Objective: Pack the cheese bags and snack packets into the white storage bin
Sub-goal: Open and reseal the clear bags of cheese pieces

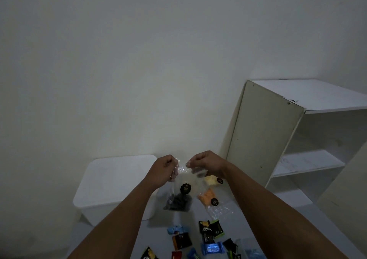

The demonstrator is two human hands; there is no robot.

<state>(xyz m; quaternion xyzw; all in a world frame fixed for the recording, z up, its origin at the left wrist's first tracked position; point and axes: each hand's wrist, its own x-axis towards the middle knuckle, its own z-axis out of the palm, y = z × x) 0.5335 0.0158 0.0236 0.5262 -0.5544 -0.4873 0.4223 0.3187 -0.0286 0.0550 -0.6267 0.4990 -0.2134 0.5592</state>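
Note:
My left hand (164,169) and my right hand (206,164) pinch the top edge of a clear plastic bag (181,193) with dark contents and a round black label, holding it up above the table. The white storage bin (111,187) stands to the left, partly behind my left forearm. Two more clear cheese bags lie on the table to the right: a pale yellow one (211,180) and an orange one (208,197). Several small snack packets (208,233) in blue, black, green and brown are scattered near the front edge.
A white shelf unit (297,135) with open shelves stands at the right against the plain wall. The grey table top (158,231) carries the packets. A crumpled clear wrapper (220,211) lies beside the orange bag.

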